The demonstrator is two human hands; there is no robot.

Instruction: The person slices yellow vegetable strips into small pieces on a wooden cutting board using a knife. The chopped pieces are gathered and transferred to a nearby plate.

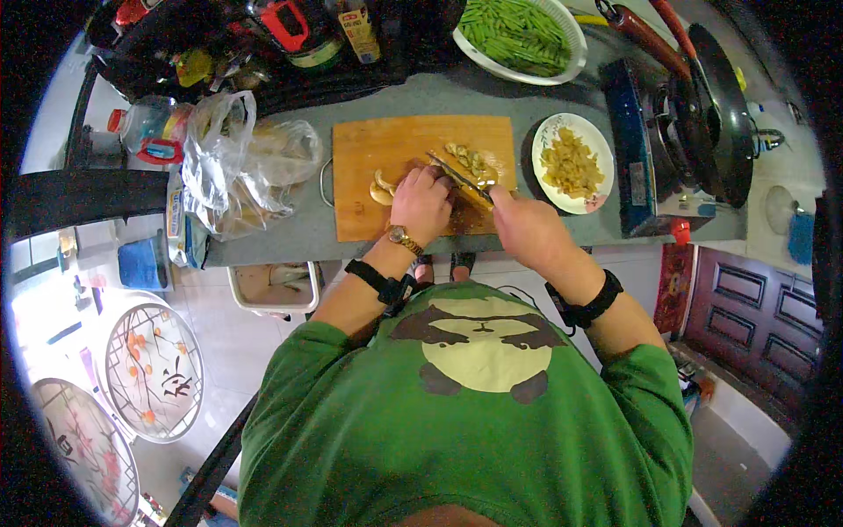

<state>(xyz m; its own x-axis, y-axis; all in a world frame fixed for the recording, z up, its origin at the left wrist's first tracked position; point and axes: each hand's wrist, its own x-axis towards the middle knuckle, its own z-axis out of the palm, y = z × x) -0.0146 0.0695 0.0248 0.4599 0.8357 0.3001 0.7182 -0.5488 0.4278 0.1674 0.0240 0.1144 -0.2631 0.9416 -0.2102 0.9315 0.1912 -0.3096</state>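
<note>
A wooden cutting board (362,145) lies on the grey counter. My right hand (530,227) is closed round the handle of a kitchen knife (454,174), whose blade points up and left over the board. Right beside the blade, my left hand (421,201) rests on the board with bent fingers; what lies under its fingertips is hidden. Chopped pale pieces (469,160) form a strip beyond the knife. Left of my left hand are larger curved pale pieces (380,190), of a food I cannot name. An oval plate (556,125) of diced yellowish food (571,165) stands right of the board.
A white basket (573,69) of cut green stalks (514,36) stands at the back. Clear plastic bags (250,171) and a red-capped plastic jar (148,128) are at the left. A box (635,165) and dark pans (724,118) stand at the right. Below the counter is a bin (273,306).
</note>
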